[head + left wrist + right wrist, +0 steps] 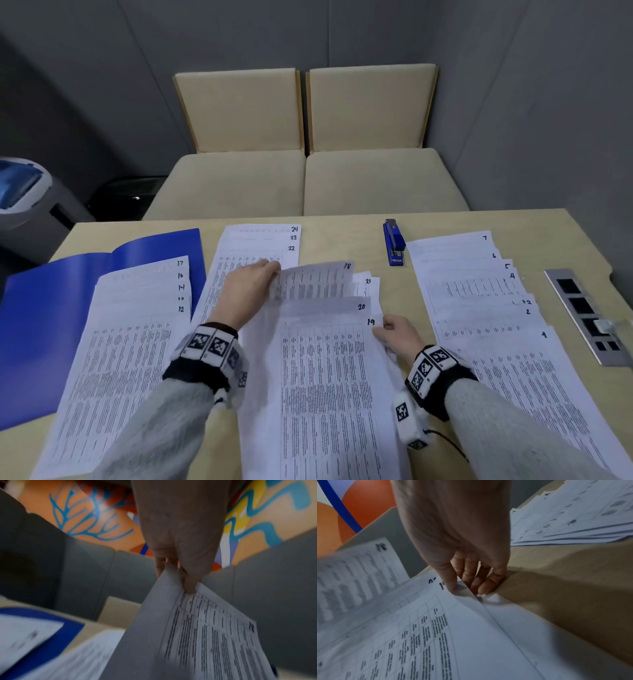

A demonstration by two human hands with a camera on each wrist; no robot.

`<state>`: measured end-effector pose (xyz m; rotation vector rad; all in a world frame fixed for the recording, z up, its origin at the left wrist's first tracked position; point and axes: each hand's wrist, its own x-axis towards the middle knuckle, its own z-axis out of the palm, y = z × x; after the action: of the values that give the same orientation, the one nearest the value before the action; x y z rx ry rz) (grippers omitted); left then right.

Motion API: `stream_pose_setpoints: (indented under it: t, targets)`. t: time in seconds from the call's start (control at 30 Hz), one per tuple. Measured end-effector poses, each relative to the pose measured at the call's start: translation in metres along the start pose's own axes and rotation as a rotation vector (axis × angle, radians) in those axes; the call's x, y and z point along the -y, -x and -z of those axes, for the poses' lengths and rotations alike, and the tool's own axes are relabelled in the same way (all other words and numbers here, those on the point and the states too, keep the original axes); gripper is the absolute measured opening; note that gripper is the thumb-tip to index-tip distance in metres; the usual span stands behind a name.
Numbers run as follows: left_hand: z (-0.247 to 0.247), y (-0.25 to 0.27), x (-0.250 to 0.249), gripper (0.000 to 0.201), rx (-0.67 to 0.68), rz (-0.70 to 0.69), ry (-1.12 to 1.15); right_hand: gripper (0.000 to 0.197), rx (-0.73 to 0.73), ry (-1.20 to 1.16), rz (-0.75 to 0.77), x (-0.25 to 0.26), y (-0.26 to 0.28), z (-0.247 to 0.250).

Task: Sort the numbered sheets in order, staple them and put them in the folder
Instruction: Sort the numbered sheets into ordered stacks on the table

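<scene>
My left hand [263, 274] pinches the top left corner of the sheet numbered 18 [315, 279] and holds it lifted above the middle pile; thumb and fingers clamp that sheet [197, 635] in the left wrist view. My right hand [387, 330] pinches the right edge of sheet 19 [325, 377], thumb on top, fingers under the paper [436, 628]. Sheets 20 and 21 lie fanned beneath it. An open blue folder [51, 308] lies at the left. The blue stapler [394, 242] stands at the back centre-right.
A fan of sheets 12 to 17 [130, 325] overlaps the folder. Sheets 22 to 24 [267, 243] lie at the back middle. Sheets 1 to 7 [486, 308] are fanned at the right. A metal socket panel [589, 315] sits at the table's right edge.
</scene>
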<state>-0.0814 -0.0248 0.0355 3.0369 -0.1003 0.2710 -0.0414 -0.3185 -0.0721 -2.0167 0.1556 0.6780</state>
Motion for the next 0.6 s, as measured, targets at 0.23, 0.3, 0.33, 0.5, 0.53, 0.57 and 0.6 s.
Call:
stream_pose_setpoints:
  t: [0.23, 0.3, 0.33, 0.5, 0.53, 0.57, 0.6]
  targets:
    - [0.127, -0.013, 0.036, 0.013, -0.234, 0.153, 0.294, 0.010, 0.063, 0.023, -0.048, 0.004, -0.005, 0.003]
    - [0.153, -0.014, 0.051, 0.011, -0.246, 0.182, 0.461, 0.019, 0.082, -0.036, -0.084, 0.007, -0.005, 0.006]
    - [0.161, -0.014, 0.058, 0.010, -0.206, 0.192, 0.549, 0.022, 0.086, -0.069, -0.099, 0.008, -0.006, 0.008]
    - [0.143, -0.018, 0.065, 0.013, 0.219, 0.250, 0.776, 0.031, 0.081, -0.154, -0.125, 0.012, -0.004, 0.013]
    - [0.128, -0.018, 0.061, 0.013, 0.321, 0.243, 0.759, 0.031, 0.084, -0.167, -0.130, 0.011, -0.004, 0.013]
    - [0.108, -0.018, 0.056, 0.014, 0.417, 0.232, 0.731, 0.031, 0.086, -0.181, -0.133, 0.010, -0.004, 0.014]
    - [0.086, -0.016, 0.049, 0.015, 0.502, 0.222, 0.703, 0.031, 0.089, -0.190, -0.139, 0.009, -0.004, 0.014]
